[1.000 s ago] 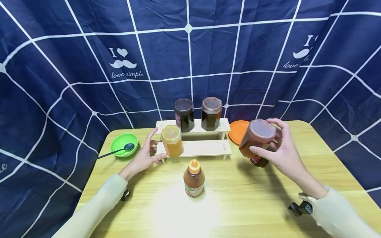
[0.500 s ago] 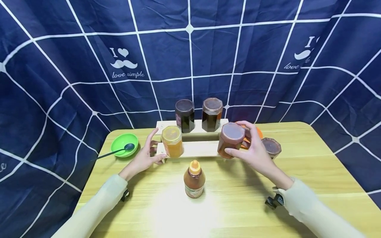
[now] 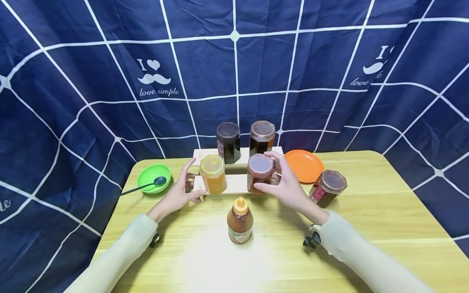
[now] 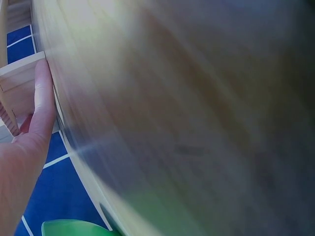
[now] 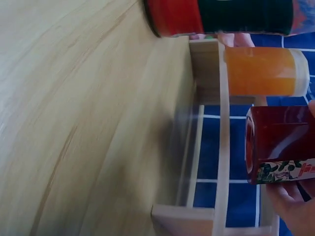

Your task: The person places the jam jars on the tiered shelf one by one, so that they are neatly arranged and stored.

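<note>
My left hand (image 3: 178, 191) grips the left end of a two-tier wooden rack (image 3: 236, 184), thumb at the lower tier's front. In the left wrist view a straight digit lies along the rack's end (image 4: 22, 69). With thumb and fingers my right hand (image 3: 287, 185) holds a dark red jar (image 3: 258, 179) over the lower tier. The right wrist view shows a small gap between the jar's base (image 5: 250, 147) and the shelf (image 5: 224, 147). A yellow-orange jar (image 3: 214, 182) stands on the lower tier's left. Two dark jars, a near-black one (image 3: 230, 148) and a brown one (image 3: 261, 142), occupy the upper tier.
A honey squeeze bottle (image 3: 239, 224) stands in front of the rack. Right of it are an orange plate (image 3: 305, 167) and another dark jar (image 3: 326, 191). At left lies a green bowl (image 3: 144, 176) with a black spoon (image 3: 158, 181). A blue curtain (image 3: 205, 73) hangs behind.
My right hand has carried the dark red jar leftward from beside the orange plate to over the rack's lower tier, uncovering the plate and the standing dark jar. The left hand stays put.
</note>
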{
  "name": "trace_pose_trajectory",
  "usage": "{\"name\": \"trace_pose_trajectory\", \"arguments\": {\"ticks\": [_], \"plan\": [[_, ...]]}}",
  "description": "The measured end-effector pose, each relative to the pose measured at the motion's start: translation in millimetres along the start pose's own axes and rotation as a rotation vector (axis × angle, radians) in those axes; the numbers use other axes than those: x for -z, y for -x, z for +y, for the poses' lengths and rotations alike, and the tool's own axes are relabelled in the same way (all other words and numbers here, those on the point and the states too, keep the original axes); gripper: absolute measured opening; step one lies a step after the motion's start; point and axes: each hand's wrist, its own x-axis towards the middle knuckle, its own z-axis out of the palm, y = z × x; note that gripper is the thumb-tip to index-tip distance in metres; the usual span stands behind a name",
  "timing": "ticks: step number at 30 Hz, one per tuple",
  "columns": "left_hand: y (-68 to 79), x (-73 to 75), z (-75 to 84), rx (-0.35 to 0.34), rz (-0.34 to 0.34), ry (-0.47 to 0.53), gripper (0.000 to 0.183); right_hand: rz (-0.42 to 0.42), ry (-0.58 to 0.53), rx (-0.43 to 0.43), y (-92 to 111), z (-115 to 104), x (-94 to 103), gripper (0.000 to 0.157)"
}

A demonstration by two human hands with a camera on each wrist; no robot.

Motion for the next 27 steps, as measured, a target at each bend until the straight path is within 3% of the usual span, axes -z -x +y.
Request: {"name": "trace_pose_trajectory", "arguments": {"ticks": [19,27], "plan": [[-0.4,-1.9,0.9,-0.002,-0.003,-0.015,0.114,-0.033,-0.057,-0.045,-9.7,5.6,-25.7,0.093],[0.4,-0.7,1.0,-0.003,0.004,-0.016,0.115,-0.110,-0.135,-0.049,-17.6,4.2,-28.4,0.093]]}}
